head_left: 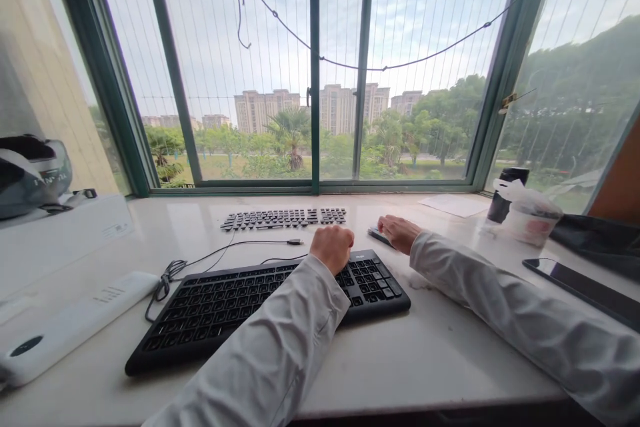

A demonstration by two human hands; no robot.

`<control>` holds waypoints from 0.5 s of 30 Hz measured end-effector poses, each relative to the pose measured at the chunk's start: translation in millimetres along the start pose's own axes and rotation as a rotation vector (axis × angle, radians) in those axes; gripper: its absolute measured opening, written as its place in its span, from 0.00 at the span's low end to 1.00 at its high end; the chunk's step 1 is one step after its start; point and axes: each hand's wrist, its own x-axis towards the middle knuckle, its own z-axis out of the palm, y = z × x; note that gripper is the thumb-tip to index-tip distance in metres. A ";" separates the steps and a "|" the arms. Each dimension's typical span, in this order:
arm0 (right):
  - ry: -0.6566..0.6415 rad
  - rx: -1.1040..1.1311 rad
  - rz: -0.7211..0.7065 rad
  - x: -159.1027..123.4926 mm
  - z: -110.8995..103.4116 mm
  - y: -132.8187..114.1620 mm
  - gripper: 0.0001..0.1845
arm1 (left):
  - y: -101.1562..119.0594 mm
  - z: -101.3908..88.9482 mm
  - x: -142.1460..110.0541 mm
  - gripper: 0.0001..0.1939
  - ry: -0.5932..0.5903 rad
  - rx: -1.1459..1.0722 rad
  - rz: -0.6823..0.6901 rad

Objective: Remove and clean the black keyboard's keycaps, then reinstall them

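A black keyboard (pixel 215 307) lies at a slant on the white sill; many of its key places look like bare square sockets, while some caps sit on the number pad. My left hand (pixel 332 247) is closed above its upper right part, the fingertips hidden from view. Behind it, loose black keycaps (pixel 283 218) are set out in keyboard-like rows. My right hand (pixel 399 232) is to the right of the rows, its fingers bent together over a small, flat, dark-and-grey object (pixel 379 235). What either hand grips cannot be made out.
The keyboard's cable (pixel 170 270) and USB plug (pixel 295 241) lie behind it. At left are a long white power strip-like device (pixel 75 320) and a white box (pixel 65 233). A phone (pixel 585 287), plastic bag (pixel 530 213), dark cup (pixel 510 190) and paper (pixel 455 205) are at right.
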 end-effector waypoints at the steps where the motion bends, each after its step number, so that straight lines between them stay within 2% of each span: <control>1: -0.003 0.003 0.006 7.9 1.3 2.6 0.14 | -0.1 0.3 0.1 0.10 0.003 -0.004 0.008; 9: -0.071 -0.057 0.086 88.5 5.1 13.2 0.12 | -2.0 3.1 1.3 0.09 -0.009 0.024 0.038; 13: -0.115 -0.075 0.048 122.2 6.6 11.4 0.19 | -3.3 2.8 1.7 0.09 -0.013 0.039 0.037; 15: -0.134 -0.055 0.019 135.9 9.6 9.8 0.18 | -4.0 2.2 1.8 0.10 -0.015 0.035 0.037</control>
